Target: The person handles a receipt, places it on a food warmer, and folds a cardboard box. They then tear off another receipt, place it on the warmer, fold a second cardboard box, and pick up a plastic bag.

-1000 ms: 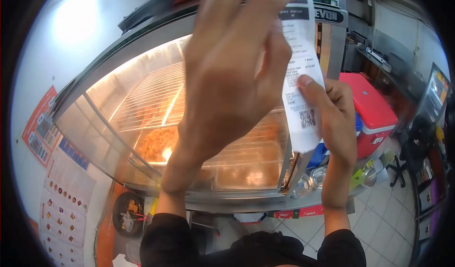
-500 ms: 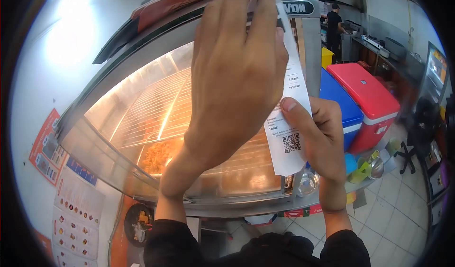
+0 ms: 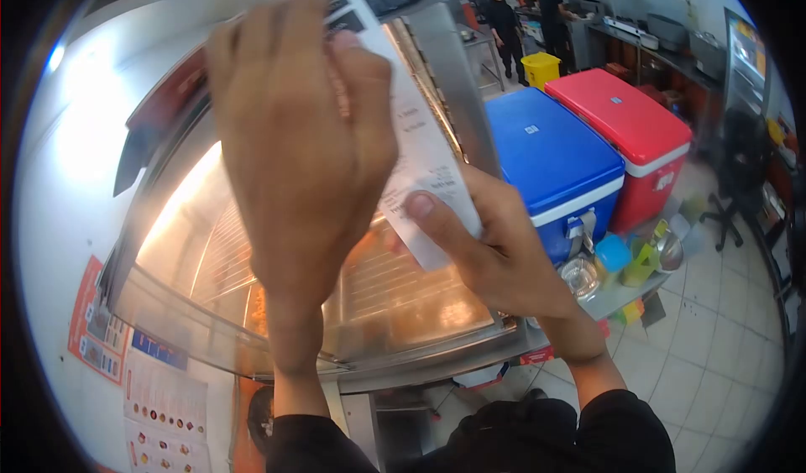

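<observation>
A long white printed receipt (image 3: 417,125) hangs slanted in front of a lit glass food warmer. Its lower end is pinched by my right hand (image 3: 495,250), thumb on the printed face and fingers behind. My left hand (image 3: 306,129), back toward me and slightly blurred, closes on the upper part of the receipt near the thumb. The paper's top edge is partly hidden by the fingers. Behind both hands the food warmer (image 3: 491,309) shows wire racks (image 3: 222,250) and some fried food (image 3: 258,309), largely covered by my left arm.
To the right stand a blue cooler box (image 3: 554,150) and a red cooler box (image 3: 621,120). Cups and containers (image 3: 638,263) crowd the ledge beside them. Two people in black (image 3: 554,20) are at the back near a yellow bin (image 3: 541,68). Menu sheets (image 3: 164,402) hang on the left wall.
The view has swung right, bringing a second person and more of the coolers into sight. Both hands and the receipt now appear further left in view, the receipt's lower end higher.
</observation>
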A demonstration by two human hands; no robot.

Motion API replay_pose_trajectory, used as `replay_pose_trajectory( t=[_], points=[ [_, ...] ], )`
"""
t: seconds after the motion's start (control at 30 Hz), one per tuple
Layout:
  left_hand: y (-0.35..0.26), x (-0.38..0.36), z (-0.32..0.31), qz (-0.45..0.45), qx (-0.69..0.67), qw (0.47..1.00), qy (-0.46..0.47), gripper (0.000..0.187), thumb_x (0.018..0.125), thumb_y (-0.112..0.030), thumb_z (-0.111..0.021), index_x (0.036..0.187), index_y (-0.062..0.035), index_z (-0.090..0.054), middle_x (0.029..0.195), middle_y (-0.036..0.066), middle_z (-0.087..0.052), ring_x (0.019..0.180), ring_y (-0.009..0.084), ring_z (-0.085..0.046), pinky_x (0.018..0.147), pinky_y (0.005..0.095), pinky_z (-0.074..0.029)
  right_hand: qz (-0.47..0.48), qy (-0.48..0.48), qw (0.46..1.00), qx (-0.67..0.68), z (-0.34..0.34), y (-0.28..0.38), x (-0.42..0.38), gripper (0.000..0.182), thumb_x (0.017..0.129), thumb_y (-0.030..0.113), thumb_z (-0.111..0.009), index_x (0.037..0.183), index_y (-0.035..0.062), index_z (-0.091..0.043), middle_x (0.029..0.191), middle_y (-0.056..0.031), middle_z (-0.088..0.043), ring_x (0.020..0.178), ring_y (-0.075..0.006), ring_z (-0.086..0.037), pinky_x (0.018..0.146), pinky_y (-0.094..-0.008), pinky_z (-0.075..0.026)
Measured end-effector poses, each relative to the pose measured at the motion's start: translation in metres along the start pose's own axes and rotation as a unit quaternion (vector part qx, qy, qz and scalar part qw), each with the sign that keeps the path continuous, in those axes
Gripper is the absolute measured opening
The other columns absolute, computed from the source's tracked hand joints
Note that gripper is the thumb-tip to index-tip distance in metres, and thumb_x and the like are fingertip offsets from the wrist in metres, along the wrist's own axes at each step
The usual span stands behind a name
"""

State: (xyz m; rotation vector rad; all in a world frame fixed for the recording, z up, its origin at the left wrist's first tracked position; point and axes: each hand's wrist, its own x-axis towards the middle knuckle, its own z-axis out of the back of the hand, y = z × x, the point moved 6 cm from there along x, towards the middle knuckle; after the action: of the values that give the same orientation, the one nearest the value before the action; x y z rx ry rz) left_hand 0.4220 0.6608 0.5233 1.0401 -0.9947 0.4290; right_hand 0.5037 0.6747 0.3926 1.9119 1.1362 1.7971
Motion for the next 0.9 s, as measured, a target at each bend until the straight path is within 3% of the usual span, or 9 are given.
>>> replay_pose_trajectory(
  t=[0.07,0.13,0.4,0.5,0.63,0.67,0.7,0.77,0.9],
  points=[
    [0.001,0.000,0.000,0.008,-0.025,1.000,0.011,0.030,0.093,-0.016,-0.042,0.110,-0.0001,-0.061,0.098,0.016,-0.061,0.096,0.0302,-0.055,0.087,0.0374,-0.041,0.011,-0.019,0.999,0.042,-0.003,-0.006,0.003,0.047,0.098,0.012,-0.046,0.140,-0.0028,-0.034,0.085,-0.0096,-0.062,0.071,-0.0112,-0.060,0.059,-0.0258,-0.048],
    [0.001,0.001,-0.001,0.013,-0.014,1.000,0.022,0.033,0.094,-0.018,-0.041,0.111,-0.0007,-0.062,0.102,0.015,-0.061,0.095,0.0290,-0.059,0.084,0.0346,-0.044,-0.004,0.013,0.988,0.154,-0.006,-0.010,0.005,0.024,0.096,0.009,-0.045,0.115,-0.0043,-0.052,0.091,-0.0110,-0.063,0.076,-0.0133,-0.060,0.070,-0.0270,-0.048],
    [-0.003,0.004,0.002,0.031,-0.016,0.998,0.060,0.033,0.095,-0.016,-0.043,0.116,0.0002,-0.063,0.114,0.014,-0.061,0.097,0.0230,-0.063,0.086,0.0293,-0.047,-0.148,0.006,0.981,0.122,-0.006,-0.032,0.004,0.016,0.092,0.008,-0.038,0.089,-0.0015,-0.050,0.066,0.0011,-0.040,0.052,-0.0049,-0.037,0.046,-0.0225,-0.032],
    [-0.005,0.002,0.003,0.028,0.017,0.997,0.069,0.033,0.095,-0.016,-0.043,0.115,0.0005,-0.064,0.115,0.014,-0.061,0.097,0.0241,-0.064,0.086,0.0293,-0.047,-0.156,-0.001,0.975,0.155,-0.007,-0.036,-0.004,0.020,0.091,0.014,-0.042,0.083,-0.0026,-0.050,0.069,-0.0031,-0.047,0.060,-0.0089,-0.042,0.055,-0.0281,-0.038],
    [-0.001,0.003,0.005,0.051,-0.023,0.994,0.089,0.030,0.093,-0.015,-0.046,0.113,0.0003,-0.064,0.113,0.014,-0.062,0.096,0.0245,-0.062,0.088,0.0321,-0.046,-0.207,0.117,0.960,0.146,-0.015,-0.051,-0.058,0.039,0.098,0.032,-0.049,0.127,0.0054,-0.044,0.087,-0.0029,-0.055,0.072,-0.0070,-0.048,0.063,-0.0220,-0.041],
    [-0.028,-0.009,0.006,-0.147,0.161,0.969,-0.118,0.026,0.086,-0.007,-0.049,0.106,0.0070,-0.059,0.106,0.020,-0.061,0.098,0.0264,-0.058,0.090,0.0366,-0.044,-0.227,0.111,0.958,0.136,-0.015,-0.061,-0.076,0.040,0.099,0.036,-0.048,0.126,0.0065,-0.044,0.088,-0.0028,-0.056,0.072,-0.0069,-0.048,0.063,-0.0219,-0.042],
    [0.006,-0.008,0.003,0.083,-0.085,0.991,-0.068,0.023,0.085,-0.002,-0.047,0.102,0.0073,-0.060,0.103,0.021,-0.062,0.096,0.0301,-0.057,0.088,0.0375,-0.042,-0.246,0.103,0.956,0.125,-0.015,-0.072,-0.095,0.042,0.099,0.040,-0.047,0.126,0.0075,-0.045,0.089,-0.0027,-0.056,0.073,-0.0067,-0.049,0.064,-0.0217,-0.042],
    [0.018,-0.005,0.002,0.099,-0.208,0.973,-0.033,0.024,0.084,-0.003,-0.049,0.101,0.0080,-0.060,0.101,0.022,-0.060,0.094,0.0322,-0.056,0.089,0.0384,-0.040,-0.320,0.126,0.927,0.149,-0.017,-0.106,-0.137,0.037,0.100,0.036,-0.047,0.124,0.0081,-0.047,0.091,-0.0023,-0.057,0.073,-0.0068,-0.049,0.065,-0.0214,-0.042],
    [-0.005,0.001,0.019,0.004,-0.100,0.995,-0.005,0.023,0.083,-0.006,-0.051,0.100,0.0076,-0.057,0.095,0.022,-0.055,0.089,0.0332,-0.054,0.084,0.0411,-0.041,-0.423,0.146,0.887,0.119,-0.019,-0.150,-0.217,0.036,0.100,0.034,-0.048,0.125,0.0084,-0.047,0.091,-0.0020,-0.057,0.074,-0.0070,-0.049,0.067,-0.0218,-0.043]
  ],
)
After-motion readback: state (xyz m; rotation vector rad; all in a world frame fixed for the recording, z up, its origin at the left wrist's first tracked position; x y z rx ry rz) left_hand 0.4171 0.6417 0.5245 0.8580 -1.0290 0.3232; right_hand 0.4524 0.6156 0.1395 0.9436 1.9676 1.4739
